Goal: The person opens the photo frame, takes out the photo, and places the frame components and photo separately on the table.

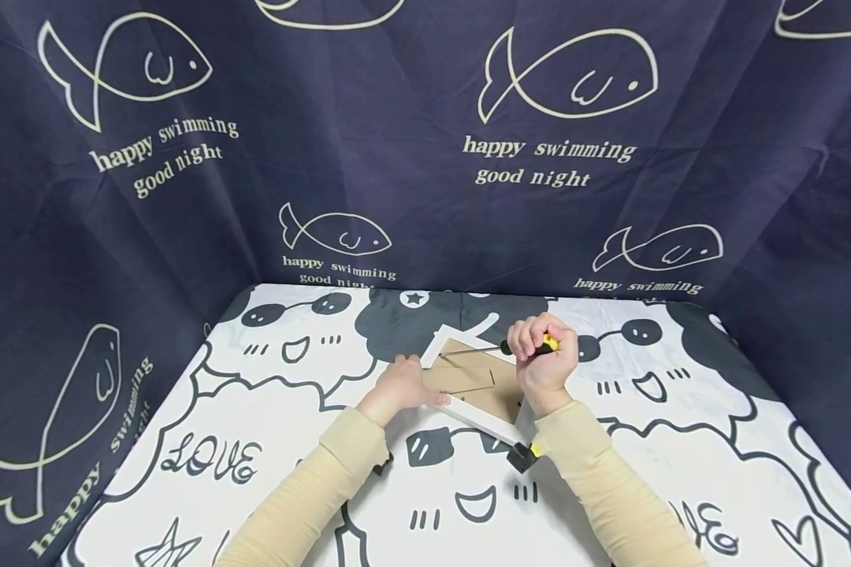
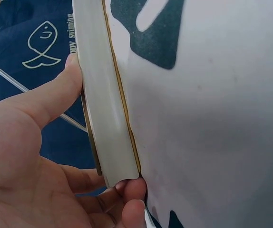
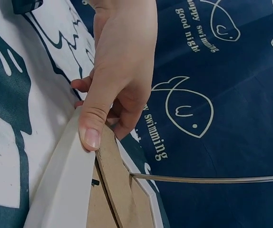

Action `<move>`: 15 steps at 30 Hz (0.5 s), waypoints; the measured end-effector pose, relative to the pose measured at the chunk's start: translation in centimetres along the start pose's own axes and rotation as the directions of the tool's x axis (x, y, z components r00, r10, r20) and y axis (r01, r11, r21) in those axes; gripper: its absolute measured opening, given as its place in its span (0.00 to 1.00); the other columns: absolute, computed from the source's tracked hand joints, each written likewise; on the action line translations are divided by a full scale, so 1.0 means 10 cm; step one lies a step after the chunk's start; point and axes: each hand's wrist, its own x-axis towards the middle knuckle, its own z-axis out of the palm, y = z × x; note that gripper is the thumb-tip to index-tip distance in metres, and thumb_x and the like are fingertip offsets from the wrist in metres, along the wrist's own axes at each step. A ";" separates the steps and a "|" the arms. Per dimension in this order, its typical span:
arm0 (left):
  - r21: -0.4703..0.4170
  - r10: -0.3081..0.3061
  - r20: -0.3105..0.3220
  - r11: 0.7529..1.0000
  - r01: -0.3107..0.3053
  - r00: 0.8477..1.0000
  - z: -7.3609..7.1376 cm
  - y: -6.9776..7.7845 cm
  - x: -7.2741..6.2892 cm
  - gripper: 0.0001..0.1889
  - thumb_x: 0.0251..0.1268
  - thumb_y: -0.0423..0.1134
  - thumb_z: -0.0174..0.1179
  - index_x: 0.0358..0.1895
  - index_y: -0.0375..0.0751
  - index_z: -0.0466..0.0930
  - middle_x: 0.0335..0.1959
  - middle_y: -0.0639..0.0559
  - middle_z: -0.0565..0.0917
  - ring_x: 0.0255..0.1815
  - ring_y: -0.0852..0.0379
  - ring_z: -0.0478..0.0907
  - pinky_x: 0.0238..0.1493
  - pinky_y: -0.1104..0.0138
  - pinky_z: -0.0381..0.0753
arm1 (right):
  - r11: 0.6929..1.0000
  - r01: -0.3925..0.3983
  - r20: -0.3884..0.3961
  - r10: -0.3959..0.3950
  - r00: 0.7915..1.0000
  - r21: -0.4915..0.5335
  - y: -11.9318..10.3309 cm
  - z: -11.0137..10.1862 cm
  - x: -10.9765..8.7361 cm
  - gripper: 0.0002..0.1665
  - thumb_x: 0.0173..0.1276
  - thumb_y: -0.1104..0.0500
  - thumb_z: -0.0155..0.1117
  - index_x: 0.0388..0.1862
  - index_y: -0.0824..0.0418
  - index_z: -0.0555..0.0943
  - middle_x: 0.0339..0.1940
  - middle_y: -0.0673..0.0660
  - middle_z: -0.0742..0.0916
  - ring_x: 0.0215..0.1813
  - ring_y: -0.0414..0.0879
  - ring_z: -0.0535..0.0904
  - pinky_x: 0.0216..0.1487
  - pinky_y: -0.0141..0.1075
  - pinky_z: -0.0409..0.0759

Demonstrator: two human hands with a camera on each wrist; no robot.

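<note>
A white picture frame (image 1: pixel 488 423) lies with its brown backing board (image 1: pixel 499 394) facing up, turned at an angle. My left hand (image 1: pixel 406 384) grips its left corner; in the right wrist view the thumb lies on the white border (image 3: pixel 63 175) and the other fingers curl beneath. With my right hand (image 1: pixel 544 362) I hold a screwdriver (image 1: pixel 473 351) by its black and yellow handle. The thin metal shaft (image 3: pixel 212 179) slants across the board, its tip right at the board's edge near the far left corner. A small black tab (image 3: pixel 95 182) shows at the inner edge.
Under the frame is a white cloth (image 1: pixel 284 441) with black cartoon prints. A dark blue curtain (image 1: pixel 425 157) with fish drawings rises behind and at both sides. A small black device (image 1: pixel 521 457) sits at my right wrist.
</note>
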 end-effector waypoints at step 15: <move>0.029 0.052 -0.020 0.998 -0.052 0.998 -0.01 0.02 -0.01 0.48 0.39 0.65 0.70 0.54 0.23 0.73 0.47 0.32 0.74 0.49 0.39 0.75 0.49 0.53 0.77 | 0.992 -0.072 0.001 0.072 0.997 -0.100 0.15 0.16 0.11 0.18 0.61 0.60 0.41 0.12 0.61 0.57 0.06 0.52 0.63 0.10 0.43 0.53 0.11 0.31 0.47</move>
